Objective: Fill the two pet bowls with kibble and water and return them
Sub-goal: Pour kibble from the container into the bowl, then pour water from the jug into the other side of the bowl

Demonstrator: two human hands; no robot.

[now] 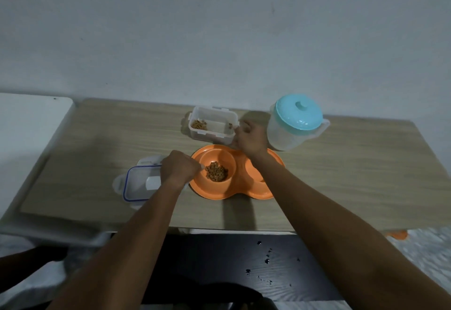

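Observation:
An orange double pet bowl (220, 193) sits mid-table. Its left bowl holds a small heap of kibble (216, 175); my right forearm hides most of its right bowl. Behind it stands a clear kibble container (214, 127), lid off, with a little kibble inside. My left hand (179, 169) is a closed fist at the left bowl's rim, and a small white utensil tip (202, 166) pokes out of it. My right hand (249, 136) has its fingers curled against the container's right end. A clear water jug with a teal lid (296, 114) stands to the right.
The container's lid with a blue seal (136, 187) lies left of the bowls, partly under my left wrist. The wooden table (97, 151) backs onto a wall. A white surface (29, 126) adjoins it on the left. Below the front edge is a dark floor with droplets (266, 261).

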